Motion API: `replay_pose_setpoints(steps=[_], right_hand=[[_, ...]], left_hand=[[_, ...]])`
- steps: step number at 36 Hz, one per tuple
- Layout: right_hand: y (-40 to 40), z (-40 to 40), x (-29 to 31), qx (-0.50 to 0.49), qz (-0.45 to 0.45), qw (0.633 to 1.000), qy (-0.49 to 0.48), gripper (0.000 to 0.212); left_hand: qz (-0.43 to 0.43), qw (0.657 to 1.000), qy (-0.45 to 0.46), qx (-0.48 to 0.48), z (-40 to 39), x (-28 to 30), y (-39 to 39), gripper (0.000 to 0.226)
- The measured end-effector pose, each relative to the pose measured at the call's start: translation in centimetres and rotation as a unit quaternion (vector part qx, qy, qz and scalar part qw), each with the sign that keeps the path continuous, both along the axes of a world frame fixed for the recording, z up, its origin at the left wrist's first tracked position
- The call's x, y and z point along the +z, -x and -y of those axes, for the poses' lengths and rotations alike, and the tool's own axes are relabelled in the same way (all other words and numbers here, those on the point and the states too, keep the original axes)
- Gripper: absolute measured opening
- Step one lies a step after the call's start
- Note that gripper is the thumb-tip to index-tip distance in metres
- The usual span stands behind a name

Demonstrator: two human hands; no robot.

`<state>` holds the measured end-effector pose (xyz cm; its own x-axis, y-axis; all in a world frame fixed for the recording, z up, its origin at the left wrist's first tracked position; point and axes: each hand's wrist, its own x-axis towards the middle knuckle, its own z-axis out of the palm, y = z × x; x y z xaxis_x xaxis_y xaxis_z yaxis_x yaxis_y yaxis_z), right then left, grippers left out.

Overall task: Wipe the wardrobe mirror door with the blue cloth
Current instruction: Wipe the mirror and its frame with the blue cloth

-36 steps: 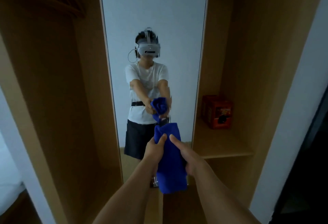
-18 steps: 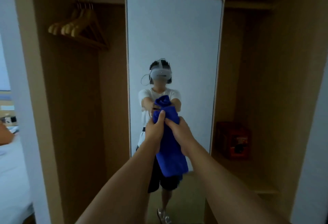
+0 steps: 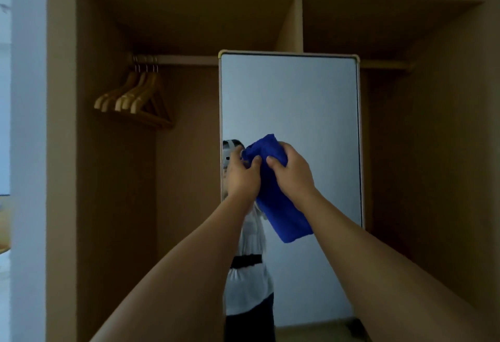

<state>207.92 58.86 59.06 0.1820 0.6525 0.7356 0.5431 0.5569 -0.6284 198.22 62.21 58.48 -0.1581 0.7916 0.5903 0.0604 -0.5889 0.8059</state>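
Note:
The tall mirror door (image 3: 311,103) with a pale frame stands in the middle of the open wooden wardrobe. A blue cloth (image 3: 281,206) is held up in front of its middle part, bunched at the top and hanging down. My left hand (image 3: 243,176) pinches the cloth's upper left edge near the mirror's left border. My right hand (image 3: 292,174) grips the bunched top from the right. Whether the cloth touches the glass I cannot tell. The mirror shows part of a person's reflection at its lower left.
Several wooden hangers (image 3: 132,98) hang on a rail in the left compartment. A vertical divider (image 3: 293,27) rises above the mirror. The right compartment (image 3: 422,152) is dark. A pale wall edge (image 3: 27,152) borders the wardrobe on the left.
Both hands have raised the cloth higher up the mirror, and the view has tilted upward and to the right. The red box on the right shelf has left the view.

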Motion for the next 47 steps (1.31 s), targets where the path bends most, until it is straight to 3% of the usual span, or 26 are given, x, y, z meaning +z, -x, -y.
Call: replay_pose_setpoints(steps=[5,13,20,26,32,41,47], right_hand=[[-0.4,-1.3,3.3,-0.079,0.021,0.996,-0.035,0.044],[-0.3,-3.2,9.1,-0.228,0.019,0.964,-0.134,0.048],[0.8,-4.9,13.3,-0.29,0.049,0.927,-0.234,0.057],[2.5,-6.5,15.3,-0.322,0.111,0.899,-0.276,0.054],[3.6,-7.7,16.1,-0.334,0.146,0.888,-0.279,0.053],[5.9,-8.5,16.3,-0.355,0.212,0.868,-0.276,0.049],[7.4,-8.4,17.7,-0.364,0.29,0.833,-0.3,0.039]], left_hand=[[0.031,0.995,-0.041,0.08,-2.4,3.2,2.0,0.037],[0.04,0.971,-0.099,0.213,-5.6,7.0,4.9,0.04],[0.1,0.988,-0.058,0.104,-6.9,9.8,5.1,0.036],[0.127,0.989,-0.037,0.073,-8.6,11.8,4.8,0.041],[0.142,0.988,-0.004,0.055,-9.2,12.7,5.2,0.038],[0.095,0.99,-0.062,0.078,-9.2,12.0,5.4,0.039],[0.085,0.989,-0.071,0.097,-9.2,12.0,5.2,0.038]])
